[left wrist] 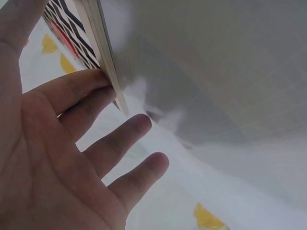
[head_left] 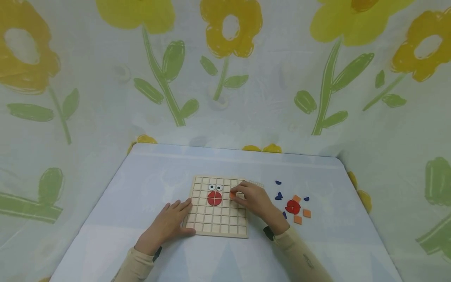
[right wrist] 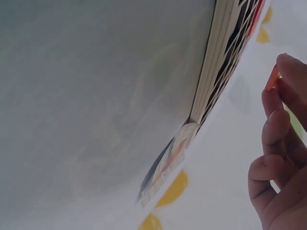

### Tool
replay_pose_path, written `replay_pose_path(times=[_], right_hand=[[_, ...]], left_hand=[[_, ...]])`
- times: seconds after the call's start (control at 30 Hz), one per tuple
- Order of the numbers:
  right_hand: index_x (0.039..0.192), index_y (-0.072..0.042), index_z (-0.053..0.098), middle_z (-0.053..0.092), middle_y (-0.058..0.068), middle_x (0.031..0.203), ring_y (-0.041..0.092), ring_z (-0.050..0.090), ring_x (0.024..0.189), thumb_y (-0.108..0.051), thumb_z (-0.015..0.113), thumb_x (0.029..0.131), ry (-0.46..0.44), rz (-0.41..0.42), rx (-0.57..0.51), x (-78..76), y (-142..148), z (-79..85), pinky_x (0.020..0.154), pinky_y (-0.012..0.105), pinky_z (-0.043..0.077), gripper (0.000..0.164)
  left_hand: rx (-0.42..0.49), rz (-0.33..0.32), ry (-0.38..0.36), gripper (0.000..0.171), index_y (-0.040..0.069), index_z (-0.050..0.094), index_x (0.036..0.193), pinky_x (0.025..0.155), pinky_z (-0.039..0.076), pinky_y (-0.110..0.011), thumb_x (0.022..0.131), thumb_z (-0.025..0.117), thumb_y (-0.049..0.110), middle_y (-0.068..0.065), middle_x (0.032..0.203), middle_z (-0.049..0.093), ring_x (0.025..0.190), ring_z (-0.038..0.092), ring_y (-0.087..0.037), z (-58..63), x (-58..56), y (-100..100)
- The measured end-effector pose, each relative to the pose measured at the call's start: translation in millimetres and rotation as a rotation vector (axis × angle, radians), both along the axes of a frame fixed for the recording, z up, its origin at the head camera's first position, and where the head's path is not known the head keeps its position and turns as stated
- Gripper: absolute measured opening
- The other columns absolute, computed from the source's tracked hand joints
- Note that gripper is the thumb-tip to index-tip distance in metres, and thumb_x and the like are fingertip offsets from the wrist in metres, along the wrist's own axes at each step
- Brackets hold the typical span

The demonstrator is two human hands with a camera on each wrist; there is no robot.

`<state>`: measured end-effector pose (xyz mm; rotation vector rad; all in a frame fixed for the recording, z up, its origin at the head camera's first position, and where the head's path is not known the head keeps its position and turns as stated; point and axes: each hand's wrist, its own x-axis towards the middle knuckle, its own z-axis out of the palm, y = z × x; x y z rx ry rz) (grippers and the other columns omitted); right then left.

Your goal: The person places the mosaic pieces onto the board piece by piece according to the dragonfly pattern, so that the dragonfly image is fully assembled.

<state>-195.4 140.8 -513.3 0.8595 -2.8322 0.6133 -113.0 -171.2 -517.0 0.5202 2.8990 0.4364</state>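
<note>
A wooden grid board [head_left: 216,220] lies on the table. Two round eye pieces [head_left: 211,187] sit near its top, and just below them several red quarter pieces [head_left: 211,202] make a disc. My right hand [head_left: 256,200] pinches a small orange square tile [right wrist: 272,79] between thumb and index finger over the board's right part; from the head view I cannot tell whether the tile touches the grid. My left hand [head_left: 168,224] rests at the board's left side with fingers extended. In the left wrist view some of its fingertips [left wrist: 106,79] touch the board's edge.
Right of the board lie loose orange squares [head_left: 307,213], a cluster of red pieces [head_left: 292,206] and several dark blue pieces [head_left: 278,196]. A printed card [head_left: 257,183] shows partly behind my right hand. A flower-patterned curtain [head_left: 267,90] surrounds the table [head_left: 169,160].
</note>
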Motion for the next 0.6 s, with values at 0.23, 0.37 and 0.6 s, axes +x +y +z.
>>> replay_pose_path(times=[0.23, 0.37, 0.6], right_hand=[[0.114, -0.026, 0.078, 0.069, -0.009, 0.108, 0.009, 0.062, 0.092, -0.032, 0.08, 0.09, -0.057, 0.004, 0.075, -8.3, -13, -1.5, 0.081, 0.025, 0.057, 0.025], [0.113, -0.025, 0.079, 0.07, -0.007, 0.105, 0.009, 0.062, 0.088, -0.032, 0.08, 0.089, -0.056, 0.032, 0.112, -13.3, -19, -0.4, 0.075, 0.025, 0.056, 0.025], [0.113, -0.026, 0.079, 0.069, -0.01, 0.101, 0.007, 0.059, 0.085, -0.036, 0.078, 0.091, -0.102, 0.021, 0.188, -21.1, -28, -0.7, 0.072, 0.022, 0.053, 0.024]], left_hand=[[-0.004, 0.005, -0.018, 0.092, 0.003, 0.05, 0.148, 0.116, 0.028, -0.064, 0.079, 0.082, 0.055, -0.009, 0.158, 0.043, 0.142, 0.039, -0.044, 1.3, -0.2, 2], [-0.005, 0.011, -0.029, 0.093, 0.003, 0.05, 0.149, 0.117, 0.028, -0.064, 0.078, 0.082, 0.055, -0.008, 0.158, 0.043, 0.143, 0.038, -0.044, 1.8, -0.4, 2], [-0.014, 0.01, -0.014, 0.093, 0.004, 0.05, 0.149, 0.117, 0.028, -0.064, 0.079, 0.081, 0.056, -0.008, 0.158, 0.043, 0.143, 0.039, -0.044, 0.7, -0.8, 0]])
